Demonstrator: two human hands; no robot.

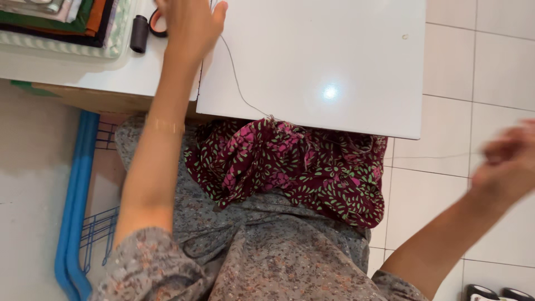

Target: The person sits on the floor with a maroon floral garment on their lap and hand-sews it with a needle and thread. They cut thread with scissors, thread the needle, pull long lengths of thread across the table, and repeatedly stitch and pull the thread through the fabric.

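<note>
— Where is the cloth?

— The maroon cloth (290, 167), printed with green leaves and pink flowers, lies bunched in the person's lap, half tucked under the near edge of the white table (323, 61). Neither hand is touching it.

— And the hands?

— The left hand (189, 25) reaches up over the table, well above the cloth, near the top edge of the view. Its fingers are partly cut off, so I cannot tell if they pinch anything. A thin thread (237, 83) runs from just beside that hand across the table down to the top of the cloth.

— The right one?

— The right hand (507, 161) is out to the side over the tiled floor (490, 56), level with the cloth but well apart from it. It is blurred; the fingers look curled, but whether they grip anything I cannot tell. A faint thread line seems to stretch from the cloth towards it.

— What else is near?

— A dark spool (139, 33) and an orange-handled pair of scissors (157, 25) sit just left of the left hand, beside a stack of folded fabrics (56, 19). A blue wire rack (83, 223) stands on the floor at left.
</note>
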